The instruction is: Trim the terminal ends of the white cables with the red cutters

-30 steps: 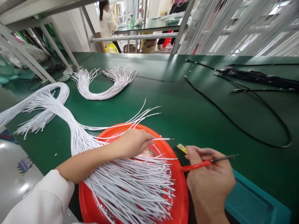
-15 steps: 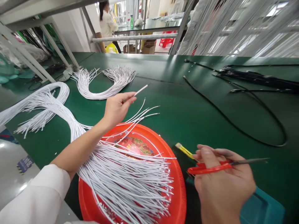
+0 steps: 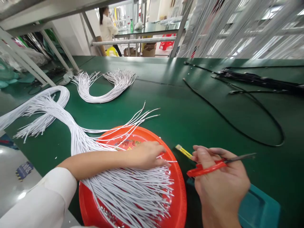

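My left hand (image 3: 148, 155) reaches over the spread white cables (image 3: 133, 185), close to their cut ends. Thumb and forefinger are apart, with thin white cable ends showing in the gap. Beneath lies a red plastic basin (image 3: 181, 190) with a printed pattern inside. My right hand (image 3: 220, 177) is closed around red-handled scissors (image 3: 206, 169), their blades pointing right. From the same hand a narrow yellow tool (image 3: 184, 152) with a pale tip sticks out to the left; its kind is unclear. Several separated cables (image 3: 140, 118) stretch past the basin's far rim.
More white cable bundles (image 3: 99, 97) lie curled on the green table (image 3: 161, 95). Black cables (image 3: 261, 82) lie at the right. A teal tray (image 3: 263, 205) sits under my right forearm. Metal frame legs (image 3: 64, 50) stand at the back left. Farther back is a person (image 3: 108, 30).
My left hand has let go of the white cable it held up and has come down and right over the bundle. The right hand still holds the scissors; the view has shifted slightly.
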Tool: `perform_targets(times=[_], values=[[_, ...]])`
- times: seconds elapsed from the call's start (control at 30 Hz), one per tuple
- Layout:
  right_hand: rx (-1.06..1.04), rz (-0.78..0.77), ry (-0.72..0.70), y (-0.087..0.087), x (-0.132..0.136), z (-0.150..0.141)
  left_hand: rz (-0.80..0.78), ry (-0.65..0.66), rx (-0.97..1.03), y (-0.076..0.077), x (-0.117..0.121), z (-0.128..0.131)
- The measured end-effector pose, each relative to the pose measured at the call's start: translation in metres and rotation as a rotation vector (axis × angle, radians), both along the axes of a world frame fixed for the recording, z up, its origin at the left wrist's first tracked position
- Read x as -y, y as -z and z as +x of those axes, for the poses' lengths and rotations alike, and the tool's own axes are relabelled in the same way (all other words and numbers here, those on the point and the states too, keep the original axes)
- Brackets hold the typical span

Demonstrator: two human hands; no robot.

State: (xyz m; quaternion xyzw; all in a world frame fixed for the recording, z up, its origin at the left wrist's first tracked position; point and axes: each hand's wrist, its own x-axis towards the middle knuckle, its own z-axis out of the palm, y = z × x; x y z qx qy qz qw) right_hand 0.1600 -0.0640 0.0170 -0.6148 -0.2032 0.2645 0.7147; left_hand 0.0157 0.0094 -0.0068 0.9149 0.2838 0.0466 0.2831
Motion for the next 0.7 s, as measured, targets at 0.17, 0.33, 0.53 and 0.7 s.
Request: perform_targets(times=[0.17, 0.33, 0.53, 0.7], values=[[0.055, -0.038, -0.059, 0.005, 0.0, 0.0, -0.104, -0.011, 0.048, 0.001, 0.006, 0.008], [0.089, -0.088, -0.091, 0.012, -0.001, 0.001, -0.529, -0.33, 0.319, -0.009, 0.004, 0.006], [0.113, -0.189, -0.185, 0.014, 0.002, -0.002, -0.628, -0.385, 0.42, -0.004, 0.009, 0.004], [0.288, -0.246, -0.231, 0.023, 0.006, -0.007, -0.597, -0.352, 0.359, -0.001, 0.009, 0.001]])
